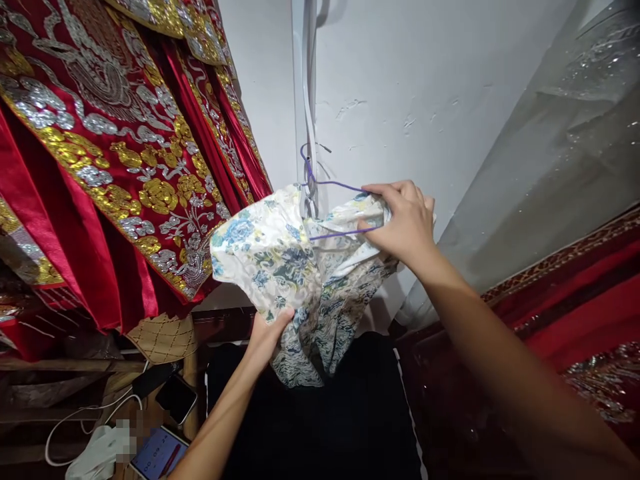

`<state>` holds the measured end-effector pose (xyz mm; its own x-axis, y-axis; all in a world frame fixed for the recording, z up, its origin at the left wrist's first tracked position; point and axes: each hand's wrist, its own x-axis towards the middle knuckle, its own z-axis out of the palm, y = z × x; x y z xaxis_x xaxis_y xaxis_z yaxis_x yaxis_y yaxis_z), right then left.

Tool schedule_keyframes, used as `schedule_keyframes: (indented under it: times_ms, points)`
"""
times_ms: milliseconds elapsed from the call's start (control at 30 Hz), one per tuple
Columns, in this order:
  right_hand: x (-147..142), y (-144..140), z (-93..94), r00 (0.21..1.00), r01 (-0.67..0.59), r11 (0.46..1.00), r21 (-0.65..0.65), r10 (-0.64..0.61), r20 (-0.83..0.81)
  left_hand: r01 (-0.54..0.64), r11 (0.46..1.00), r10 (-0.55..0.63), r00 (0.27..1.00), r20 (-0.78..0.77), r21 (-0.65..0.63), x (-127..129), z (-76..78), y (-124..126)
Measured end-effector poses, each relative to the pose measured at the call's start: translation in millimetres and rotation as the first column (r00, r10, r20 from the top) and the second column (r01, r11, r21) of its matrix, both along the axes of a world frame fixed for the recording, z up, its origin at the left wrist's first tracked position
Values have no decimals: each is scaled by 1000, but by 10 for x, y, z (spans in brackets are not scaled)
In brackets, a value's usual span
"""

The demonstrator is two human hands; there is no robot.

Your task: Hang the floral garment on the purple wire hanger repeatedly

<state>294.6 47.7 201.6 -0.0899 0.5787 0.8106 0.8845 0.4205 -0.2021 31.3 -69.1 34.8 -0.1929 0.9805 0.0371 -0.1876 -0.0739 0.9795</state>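
Floral garment on purple hanger; red embroidered robes crowd left.

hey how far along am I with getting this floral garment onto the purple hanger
Partly done. The purple hanger already sits inside the floral garment, with only its hook and part of its frame showing. Your right hand grips cloth and hanger together; your left hand gathers the lower fabric. The bunched garment still needs straightening.

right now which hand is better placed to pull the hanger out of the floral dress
Right. The right hand already pinches the purple hanger with the cloth at its end; the left hand grips the floral dress lower down, away from the hanger.
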Motion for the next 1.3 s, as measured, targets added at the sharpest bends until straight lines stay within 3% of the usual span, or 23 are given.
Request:
schedule_keyframes:
  times_ms: [100, 200, 267, 367, 433, 533, 600, 667, 800, 833, 900, 967, 1100, 1167, 1200, 1267, 1300]
  points:
    - [15, -172, -321, 998, -56, 998, -29, 56, -3, 16, 999, -17, 1000, -5, -51, 21, -158, -54]
    - [-35, -209, -667, 952, -269, 961, -58, 257, -164, 83, 994, -82, 996, 22, -76, -4, -278, -68]
    - [-107, -146, -830, 850, -396, 918, -23, 357, -387, 96, 992, -94, 995, 29, -83, -28, -336, -62]
    - [-321, -29, -921, 610, -457, 880, 128, 415, -675, 79, 993, -74, 996, 54, -92, -30, -416, -55]
    - [-537, -19, -908, 461, -515, 832, 205, 471, -752, 41, 994, -33, 996, 81, -106, -7, -449, -56]
    - [-838, -156, -881, 304, -666, 708, 234, 545, -781, -19, 995, 29, 994, 110, -94, 12, -432, -63]
    - [-918, -303, -925, 234, -741, 637, 212, 541, -808, -14, 998, 21, 992, 126, -55, -3, -396, -75]
    - [-883, -454, -1071, 200, -768, 619, 164, 476, -856, 9, 999, -3, 990, 141, -46, -30, -389, -98]
    - [-733, -731, -1631, 212, -603, 798, 6, 167, -963, 10, 991, 14, 984, 178, -132, -31, -517, -151]
    - [-730, -790, -1777, 246, -610, 787, -88, 82, -966, 3, 989, 24, 983, 180, -148, -16, -560, -158]
    - [-779, -877, -2001, 324, -708, 663, -244, -3, -946, 5, 989, 20, 986, 168, -148, 16, -624, -162]
    - [-865, -913, -2104, 372, -776, 549, -310, 2, -928, 34, 993, -16, 988, 151, -116, 25, -643, -157]
    - [-956, -896, -2061, 416, -778, 526, -343, 23, -909, 42, 995, -35, 996, 82, -89, -63, -605, -149]
    - [-941, -904, -2016, 440, -772, 518, -368, 18, -898, -107, 992, 106, 994, -18, -67, -113, -596, -153]
    - [-930, -921, -1997, 454, -770, 511, -382, 18, -891, -265, 964, 263, 960, -93, -12, -119, -598, -157]
    - [-922, -977, -1964, 488, -771, 484, -414, 31, -873, -577, 792, 610, 761, -221, 200, -72, -612, -167]
    - [-928, -1013, -1947, 501, -777, 463, -427, 42, -865, -640, 700, 712, 654, -254, 317, -16, -621, -171]
